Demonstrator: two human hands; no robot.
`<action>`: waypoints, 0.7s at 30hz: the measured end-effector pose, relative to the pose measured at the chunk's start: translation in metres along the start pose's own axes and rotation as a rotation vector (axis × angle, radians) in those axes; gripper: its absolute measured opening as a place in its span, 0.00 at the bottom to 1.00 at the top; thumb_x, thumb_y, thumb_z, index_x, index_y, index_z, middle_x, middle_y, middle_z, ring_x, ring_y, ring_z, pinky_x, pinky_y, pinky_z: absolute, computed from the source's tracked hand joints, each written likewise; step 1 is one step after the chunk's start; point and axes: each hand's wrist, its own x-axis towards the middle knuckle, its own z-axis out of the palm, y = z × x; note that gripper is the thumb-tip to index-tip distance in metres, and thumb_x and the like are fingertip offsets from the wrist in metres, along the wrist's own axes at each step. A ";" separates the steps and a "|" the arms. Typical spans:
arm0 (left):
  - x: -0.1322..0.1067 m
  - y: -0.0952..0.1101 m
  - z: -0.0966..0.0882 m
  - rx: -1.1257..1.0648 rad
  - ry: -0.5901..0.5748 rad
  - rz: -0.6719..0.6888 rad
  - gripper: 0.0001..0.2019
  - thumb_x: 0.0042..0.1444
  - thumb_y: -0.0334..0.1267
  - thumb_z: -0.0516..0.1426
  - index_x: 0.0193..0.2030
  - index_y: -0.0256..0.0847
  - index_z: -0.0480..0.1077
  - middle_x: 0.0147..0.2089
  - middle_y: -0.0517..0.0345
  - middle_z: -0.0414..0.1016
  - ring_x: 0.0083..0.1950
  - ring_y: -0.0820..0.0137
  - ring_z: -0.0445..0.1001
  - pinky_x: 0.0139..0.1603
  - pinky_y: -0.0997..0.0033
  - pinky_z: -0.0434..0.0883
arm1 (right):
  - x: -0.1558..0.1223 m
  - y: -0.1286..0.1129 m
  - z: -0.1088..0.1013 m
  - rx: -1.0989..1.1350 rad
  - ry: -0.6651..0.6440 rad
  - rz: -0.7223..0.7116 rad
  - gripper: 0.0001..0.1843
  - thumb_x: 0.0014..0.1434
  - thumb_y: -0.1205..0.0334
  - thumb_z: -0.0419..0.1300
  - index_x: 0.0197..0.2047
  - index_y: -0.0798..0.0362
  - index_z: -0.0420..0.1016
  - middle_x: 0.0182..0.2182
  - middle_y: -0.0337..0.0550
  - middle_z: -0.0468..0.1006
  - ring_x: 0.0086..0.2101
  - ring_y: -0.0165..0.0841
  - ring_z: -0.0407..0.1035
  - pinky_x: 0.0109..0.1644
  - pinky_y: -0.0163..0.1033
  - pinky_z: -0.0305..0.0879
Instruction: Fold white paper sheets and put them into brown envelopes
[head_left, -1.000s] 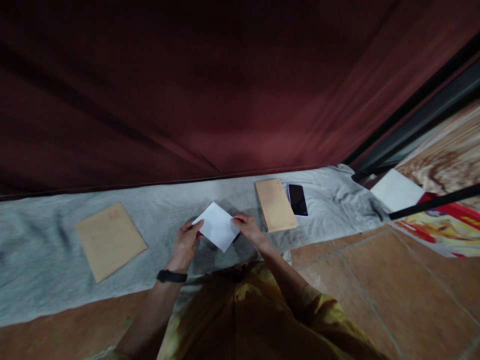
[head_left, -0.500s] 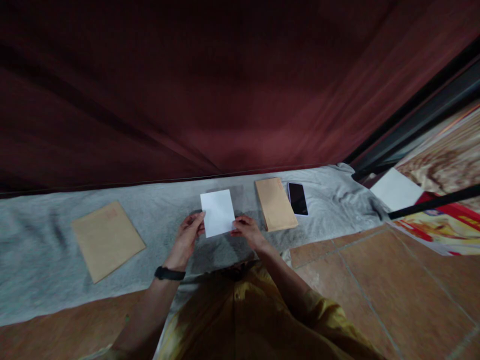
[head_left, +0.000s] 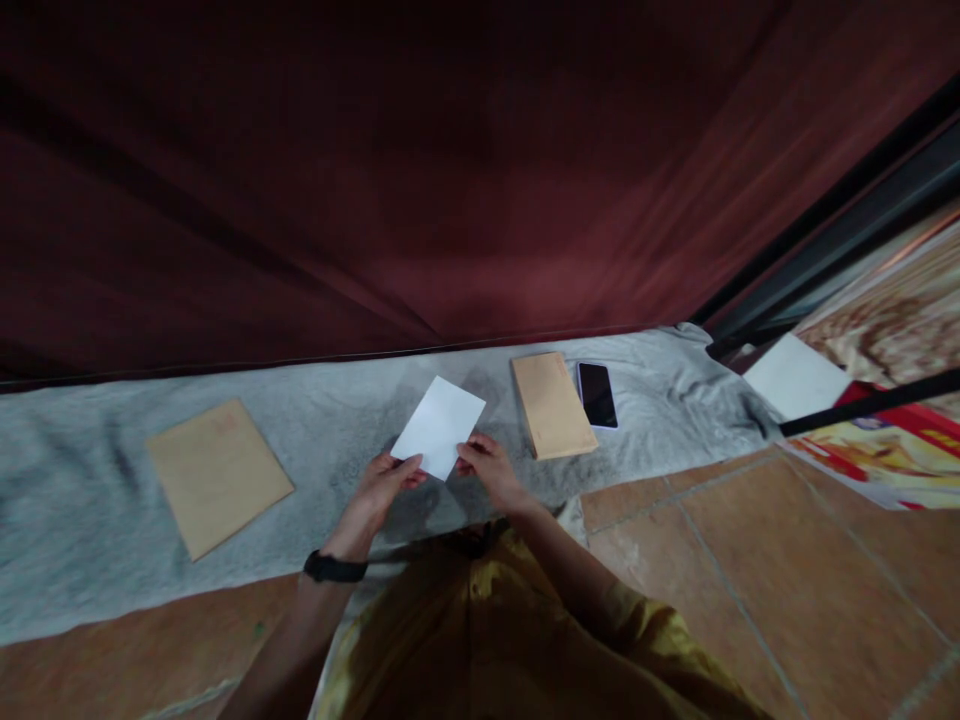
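Note:
A white sheet of paper (head_left: 439, 424) is held over the grey cloth, turned so that one corner points toward me. My left hand (head_left: 384, 484) pinches its lower left edge, with the thumb on top. On the lower right edge, my right hand (head_left: 489, 466) grips the paper between thumb and fingers. Right of the hands lies a stack of brown envelopes (head_left: 553, 405), beside a dark-screened phone (head_left: 597, 394). Farther off to the left, a brown envelope (head_left: 220, 476) rests flat and at an angle on the cloth.
The grey cloth (head_left: 337, 410) runs along a dark red curtain (head_left: 465, 200). Brown floor tiles (head_left: 810, 560) show in front. At the right stand a black frame bar (head_left: 870, 402), a white sheet (head_left: 798, 376) and a colourful printed box or poster (head_left: 892, 450).
The white paper has rotated clockwise in my hands, from nearly square-on to diagonal. My left hand has shifted to its lower left edge.

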 end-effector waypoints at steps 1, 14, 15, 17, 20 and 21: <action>0.001 0.002 -0.002 0.010 -0.009 -0.006 0.21 0.32 0.45 0.75 0.29 0.37 0.76 0.23 0.54 0.79 0.24 0.67 0.76 0.26 0.70 0.70 | 0.001 -0.003 -0.002 0.027 0.006 0.002 0.17 0.49 0.46 0.69 0.31 0.50 0.72 0.25 0.37 0.76 0.27 0.33 0.72 0.35 0.39 0.73; 0.007 -0.006 0.004 0.099 -0.077 0.004 0.24 0.32 0.52 0.72 0.31 0.37 0.74 0.24 0.59 0.77 0.24 0.73 0.72 0.27 0.73 0.68 | 0.002 -0.009 -0.010 0.269 0.087 0.034 0.16 0.47 0.50 0.69 0.33 0.51 0.72 0.27 0.34 0.77 0.23 0.28 0.69 0.27 0.34 0.69; 0.009 -0.003 0.002 0.111 -0.085 -0.001 0.25 0.32 0.52 0.73 0.31 0.37 0.74 0.24 0.60 0.77 0.24 0.73 0.72 0.27 0.73 0.68 | 0.002 -0.010 -0.011 0.267 0.080 0.029 0.17 0.46 0.50 0.70 0.33 0.51 0.73 0.26 0.34 0.77 0.23 0.28 0.69 0.28 0.34 0.70; 0.009 0.001 0.001 0.122 -0.091 -0.005 0.26 0.31 0.52 0.73 0.33 0.36 0.74 0.24 0.60 0.77 0.25 0.72 0.72 0.28 0.73 0.68 | 0.003 -0.010 -0.012 0.251 0.076 0.019 0.17 0.44 0.50 0.71 0.31 0.51 0.73 0.24 0.34 0.75 0.24 0.29 0.69 0.30 0.36 0.72; 0.002 0.003 0.007 0.083 -0.074 0.008 0.29 0.35 0.54 0.72 0.39 0.37 0.75 0.27 0.61 0.78 0.28 0.72 0.74 0.31 0.72 0.71 | 0.005 -0.007 -0.009 0.228 0.101 0.006 0.17 0.44 0.50 0.72 0.28 0.50 0.71 0.24 0.34 0.75 0.27 0.31 0.72 0.36 0.38 0.75; -0.001 0.002 0.010 0.063 -0.082 0.008 0.29 0.36 0.54 0.72 0.41 0.37 0.74 0.29 0.61 0.78 0.29 0.72 0.75 0.33 0.72 0.72 | 0.006 -0.006 -0.007 0.228 0.116 0.002 0.17 0.45 0.50 0.72 0.28 0.50 0.71 0.24 0.34 0.75 0.28 0.31 0.73 0.37 0.39 0.76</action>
